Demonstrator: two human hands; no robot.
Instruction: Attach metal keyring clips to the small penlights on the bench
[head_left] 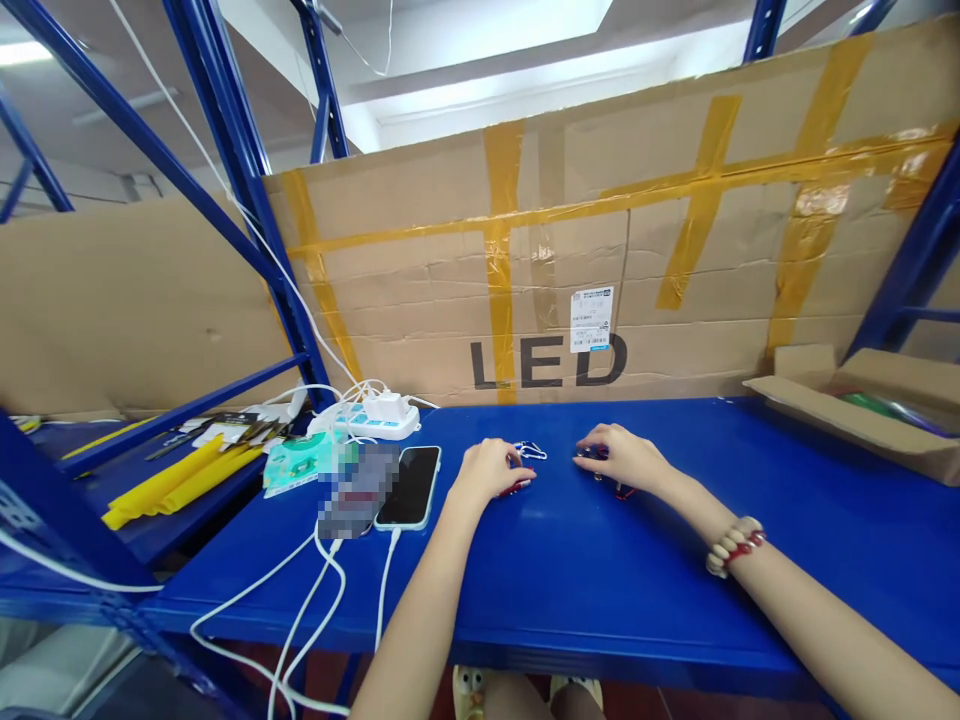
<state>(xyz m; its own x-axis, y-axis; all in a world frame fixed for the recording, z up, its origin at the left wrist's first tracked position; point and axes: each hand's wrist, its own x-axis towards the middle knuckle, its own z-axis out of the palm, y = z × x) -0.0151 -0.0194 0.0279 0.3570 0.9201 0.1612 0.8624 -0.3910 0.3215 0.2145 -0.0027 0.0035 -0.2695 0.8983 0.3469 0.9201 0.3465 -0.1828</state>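
My left hand (491, 470) rests on the blue tabletop with its fingers curled together. A small red thing (516, 488) shows under its fingertips, too small to name. Just beyond those fingers lies a small blue-and-silver loop-shaped piece (531, 451), like a wire clip. To the right, my right hand (621, 458) is bent palm down, its fingers closed over a small dark piece (592, 452) that is mostly hidden. Below that palm, another small red piece (624, 491) lies on the table. A gap of bare blue surface separates the hands.
A phone (409, 488), a blurred flat item (358, 490) and white cables lie left of my left arm. Behind them sit a power strip (390, 415) and a green packet (304, 460). An open carton (862, 405) stands at right; a cardboard sheet (420, 300) backs the table.
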